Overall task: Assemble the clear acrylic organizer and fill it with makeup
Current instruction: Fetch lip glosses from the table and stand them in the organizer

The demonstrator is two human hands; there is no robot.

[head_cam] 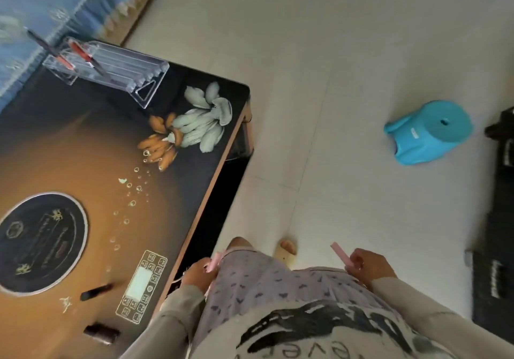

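Head view: left hand (pixel 199 274) and right hand (pixel 368 265) each grip a slim pink stick, one (pixel 213 262) left, one (pixel 341 253) right. Clear acrylic organizer (pixel 111 70) sits far on the dark floral table (pixel 91 164).

1. My left hand (pixel 199 274) is low at my left hip, fingers curled closed around a slim pink stick (pixel 214 261).
2. My right hand (pixel 368 265) is out at my right side, fingers pinched on another pink stick (pixel 340 253).
3. Both arms bent, sleeves down to the wrists.
4. Hands well apart.
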